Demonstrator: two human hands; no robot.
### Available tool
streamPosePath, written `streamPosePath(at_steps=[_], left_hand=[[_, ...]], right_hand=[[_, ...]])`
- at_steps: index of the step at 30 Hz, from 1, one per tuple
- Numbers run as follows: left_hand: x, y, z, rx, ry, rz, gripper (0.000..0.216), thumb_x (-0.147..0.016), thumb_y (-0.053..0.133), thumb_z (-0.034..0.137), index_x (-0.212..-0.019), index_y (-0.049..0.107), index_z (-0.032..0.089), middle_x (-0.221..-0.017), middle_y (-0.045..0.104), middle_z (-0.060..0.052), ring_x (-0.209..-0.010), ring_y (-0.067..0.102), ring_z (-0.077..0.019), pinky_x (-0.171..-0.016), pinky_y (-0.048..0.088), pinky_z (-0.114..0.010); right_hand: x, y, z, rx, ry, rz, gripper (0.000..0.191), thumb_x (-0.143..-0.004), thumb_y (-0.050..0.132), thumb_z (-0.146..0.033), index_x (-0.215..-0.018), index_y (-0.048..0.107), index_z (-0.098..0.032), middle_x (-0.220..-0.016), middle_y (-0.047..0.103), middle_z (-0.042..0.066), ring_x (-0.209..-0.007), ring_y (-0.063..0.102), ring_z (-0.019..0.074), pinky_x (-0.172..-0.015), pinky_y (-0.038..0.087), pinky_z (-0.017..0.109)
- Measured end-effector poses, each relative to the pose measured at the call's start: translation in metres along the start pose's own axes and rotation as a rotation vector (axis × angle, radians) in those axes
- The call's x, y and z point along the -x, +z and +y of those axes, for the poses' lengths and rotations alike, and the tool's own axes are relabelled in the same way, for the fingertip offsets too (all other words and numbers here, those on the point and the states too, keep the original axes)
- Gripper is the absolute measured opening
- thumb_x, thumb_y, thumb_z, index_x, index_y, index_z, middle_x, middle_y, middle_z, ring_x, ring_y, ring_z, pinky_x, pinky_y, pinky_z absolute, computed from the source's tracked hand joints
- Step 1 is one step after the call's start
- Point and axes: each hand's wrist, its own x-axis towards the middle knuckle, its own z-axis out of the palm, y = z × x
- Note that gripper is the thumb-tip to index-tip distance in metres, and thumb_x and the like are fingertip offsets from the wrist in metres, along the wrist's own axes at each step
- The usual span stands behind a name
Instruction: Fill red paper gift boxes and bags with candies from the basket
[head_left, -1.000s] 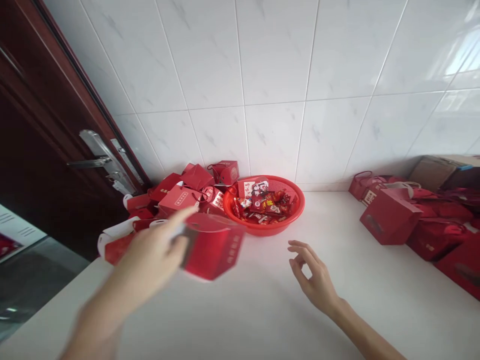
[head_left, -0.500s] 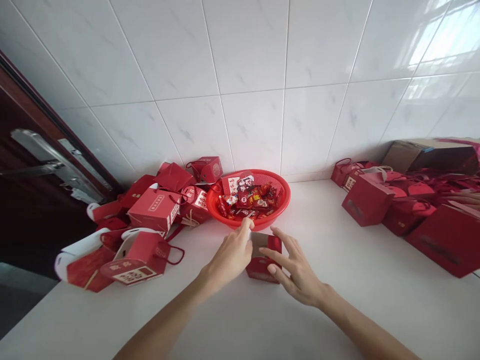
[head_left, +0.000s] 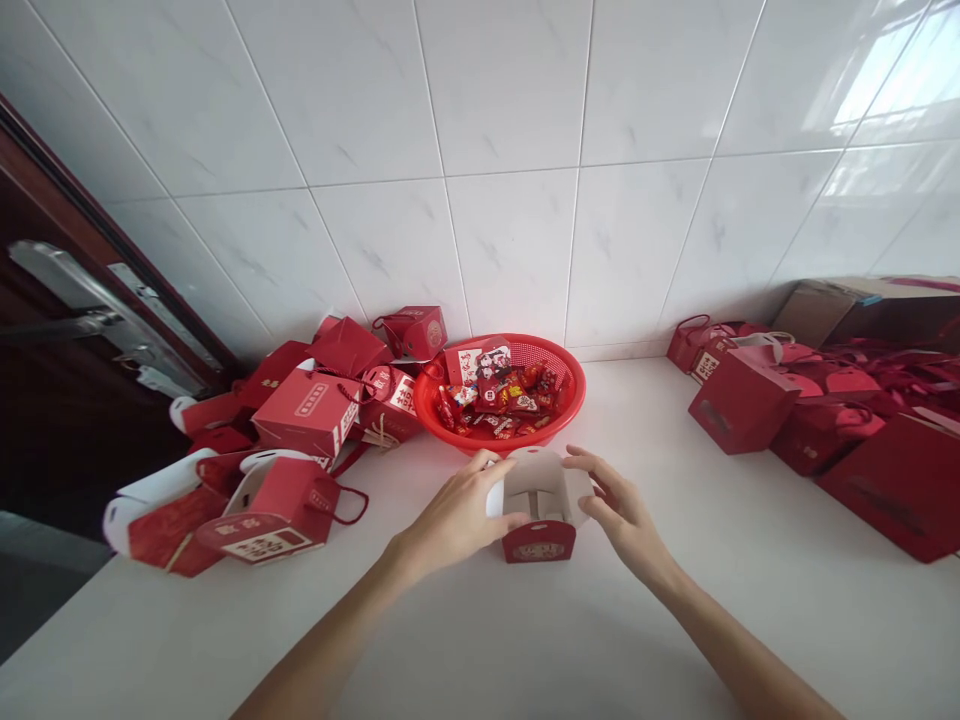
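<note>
A small red paper gift box (head_left: 538,546) stands upright on the white table in front of me. Its flaps are spread and the pale inside shows, with nothing seen lying in it. My left hand (head_left: 456,512) grips the box's left side, thumb at the front corner and fingers behind the white flap. On the other side, my right hand (head_left: 624,512) has the right flap between thumb and fingers. Just beyond the box sits a red plastic basket (head_left: 574,400) with red-wrapped candies (head_left: 517,400) and a printed card in it.
Several red gift boxes (head_left: 307,408) are heaped on the left, some with open tops and cord handles. More red boxes (head_left: 742,400) and a brown carton (head_left: 825,310) stand on the right. A tiled wall (head_left: 510,250) closes the back; a dark door (head_left: 45,400) is at far left.
The box's top has been opened out, so its inside and side flaps now show. My right hand has shifted from over the box to its right flap. The view has moved slightly.
</note>
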Motion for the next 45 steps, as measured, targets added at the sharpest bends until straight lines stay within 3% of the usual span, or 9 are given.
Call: streamPosePath(at_steps=[5,11,18,26,31,35,40,45], left_hand=[[0.008,-0.002,-0.010,0.077,-0.027,-0.051,0.090,-0.073,0.075,0.061,-0.151,0.038,0.035,-0.138,0.049,-0.010,-0.127,0.052,-0.0324,-0.099,0.048,-0.040],[0.020,0.002,-0.018,0.124,-0.041,-0.033,0.107,-0.061,0.082,0.062,-0.152,0.033,0.035,-0.137,0.045,-0.011,-0.126,0.051,-0.0352,-0.100,0.048,-0.047],[0.032,0.009,-0.019,0.103,-0.048,0.013,0.113,-0.061,0.084,0.059,-0.155,0.026,0.035,-0.147,0.038,-0.012,-0.135,0.042,-0.0368,-0.106,0.045,-0.048],[0.047,0.014,-0.009,0.082,0.002,0.021,0.118,-0.063,0.088,0.040,-0.157,0.017,0.039,-0.149,0.035,-0.011,-0.139,0.039,-0.0351,-0.112,0.042,-0.051],[0.051,0.018,-0.013,0.014,0.071,0.046,0.122,-0.065,0.088,0.037,-0.158,0.010,0.040,-0.147,0.036,-0.012,-0.139,0.040,-0.0344,-0.112,0.043,-0.050],[0.052,0.022,-0.016,-0.046,0.147,0.094,0.125,-0.066,0.088,0.032,-0.157,0.003,0.042,-0.147,0.035,-0.011,-0.138,0.042,-0.0342,-0.110,0.045,-0.050],[0.052,0.022,-0.013,-0.103,0.216,0.155,0.129,-0.064,0.089,0.029,-0.157,0.000,0.044,-0.145,0.035,-0.010,-0.136,0.045,-0.0345,-0.108,0.048,-0.050],[0.048,0.022,-0.013,-0.112,0.210,0.124,0.130,-0.064,0.089,0.027,-0.156,0.000,0.045,-0.146,0.035,-0.010,-0.137,0.043,-0.0349,-0.107,0.049,-0.050]], right_hand=[[-0.002,-0.003,-0.007,-0.023,0.074,-0.070,0.053,-0.074,0.046,-0.016,-0.124,0.062,-0.027,-0.114,0.069,0.003,-0.088,0.062,0.0200,-0.077,0.055,0.032],[-0.002,0.001,-0.002,-0.127,0.066,-0.129,0.058,-0.072,0.048,-0.016,-0.129,0.058,-0.026,-0.128,0.064,0.005,-0.109,0.061,0.0237,-0.086,0.054,0.035],[-0.001,0.004,-0.002,-0.277,0.113,-0.207,0.053,-0.068,0.050,-0.016,-0.120,0.059,-0.024,-0.117,0.067,0.006,-0.101,0.063,0.0234,-0.073,0.056,0.031],[0.003,0.003,0.001,-0.204,-0.083,-0.229,0.052,-0.071,0.052,-0.017,-0.123,0.058,-0.023,-0.134,0.060,0.008,-0.119,0.058,0.0264,-0.094,0.051,0.037],[0.007,0.004,0.004,-0.121,-0.118,-0.239,0.047,-0.081,0.056,-0.028,-0.128,0.055,-0.024,-0.140,0.056,0.010,-0.119,0.059,0.0284,-0.097,0.050,0.040],[0.009,0.004,0.005,-0.039,-0.177,-0.239,0.053,-0.086,0.059,-0.036,-0.137,0.048,-0.024,-0.147,0.050,0.012,-0.132,0.050,0.0317,-0.106,0.044,0.047],[0.010,0.006,0.010,0.022,-0.259,-0.238,0.052,-0.092,0.058,-0.035,-0.141,0.043,-0.027,-0.150,0.047,0.011,-0.139,0.044,0.0296,-0.113,0.039,0.048],[0.009,0.008,0.014,0.041,-0.291,-0.237,0.054,-0.093,0.057,-0.032,-0.144,0.039,-0.028,-0.153,0.043,0.011,-0.141,0.042,0.0283,-0.114,0.038,0.048]])
